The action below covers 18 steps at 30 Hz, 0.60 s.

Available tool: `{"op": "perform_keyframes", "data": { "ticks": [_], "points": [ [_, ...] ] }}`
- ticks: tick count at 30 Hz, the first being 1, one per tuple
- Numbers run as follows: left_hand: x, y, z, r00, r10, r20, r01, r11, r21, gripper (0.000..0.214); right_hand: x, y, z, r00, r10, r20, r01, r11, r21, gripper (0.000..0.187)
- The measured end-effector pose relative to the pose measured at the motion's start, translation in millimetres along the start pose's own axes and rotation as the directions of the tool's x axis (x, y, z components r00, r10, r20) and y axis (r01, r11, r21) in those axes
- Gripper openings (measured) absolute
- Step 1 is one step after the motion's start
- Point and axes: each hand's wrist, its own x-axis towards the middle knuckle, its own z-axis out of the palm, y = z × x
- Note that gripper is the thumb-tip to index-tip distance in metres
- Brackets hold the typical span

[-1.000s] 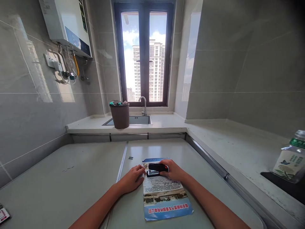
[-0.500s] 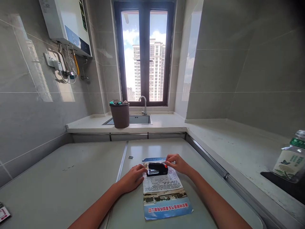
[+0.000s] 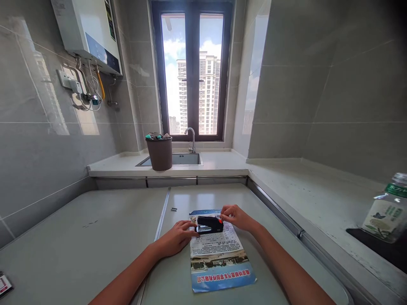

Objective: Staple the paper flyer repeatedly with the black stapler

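A black stapler [image 3: 210, 224] lies on its side on a printed leaflet [image 3: 219, 252], a strip of bare metal showing along its lower left. At its left end my left hand [image 3: 178, 238] has its fingertips closed on the stapler. My right hand [image 3: 235, 215] pinches the right end, beside a small red part [image 3: 220, 220]. Fingers partly cover both ends. Two small strips of staples [image 3: 174, 209] lie on the table, left of the leaflet's top edge.
The pale table [image 3: 95, 245] has a metal seam left of the leaflet. A brown bin [image 3: 159, 154] stands by the sink [image 3: 187, 159] on the far counter. On the right counter stands a plastic bottle [image 3: 385, 214]. A small pink-and-white box [image 3: 4, 284] sits at the left edge.
My left fingers have shifted slightly right, further over the stapler's left end. My right hand keeps its pinch at the other end; the stapler and leaflet look almost unmoved.
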Motion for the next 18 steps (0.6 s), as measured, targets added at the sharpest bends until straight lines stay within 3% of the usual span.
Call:
{"op": "perform_keyframes", "data": {
  "ticks": [12,18],
  "points": [
    [0,-4,3.5,0.999,-0.007,-0.05,0.006,1.0,-0.028,0.037,1,-1,1,1.0,-0.026,0.011,0.026,0.998,-0.059,0.045],
    [1,-3,4.5,0.999,-0.009,-0.044,0.009,1.0,-0.01,0.038,5,-2,19,0.983,-0.069,-0.171,0.058,0.996,-0.069,0.041]
  ]
}}
